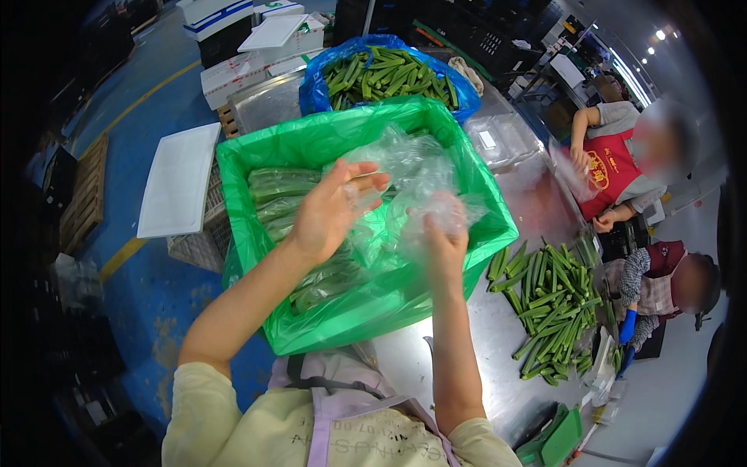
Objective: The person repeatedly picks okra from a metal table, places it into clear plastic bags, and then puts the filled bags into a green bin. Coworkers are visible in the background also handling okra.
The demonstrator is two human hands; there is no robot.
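A box lined with a green plastic liner point(362, 333) stands before me. Along its left side lie several clear bags of okra point(283, 184). My left hand point(332, 213) is over the box, palm turned inward and fingers apart, against clear plastic film. Over the right part, my right hand point(446, 239) grips a crumpled clear plastic bag point(429, 213), blurred by motion. More loose clear plastic point(402, 152) bunches up at the far end. What lies beneath it is partly hidden.
On the metal table point(402, 356), loose okra point(554, 309) is heaped to the right. A blue bag of okra point(391, 73) stands behind the box. Two people work across the table, one in a red apron point(610, 169). A white lid point(178, 181) rests on a crate at left.
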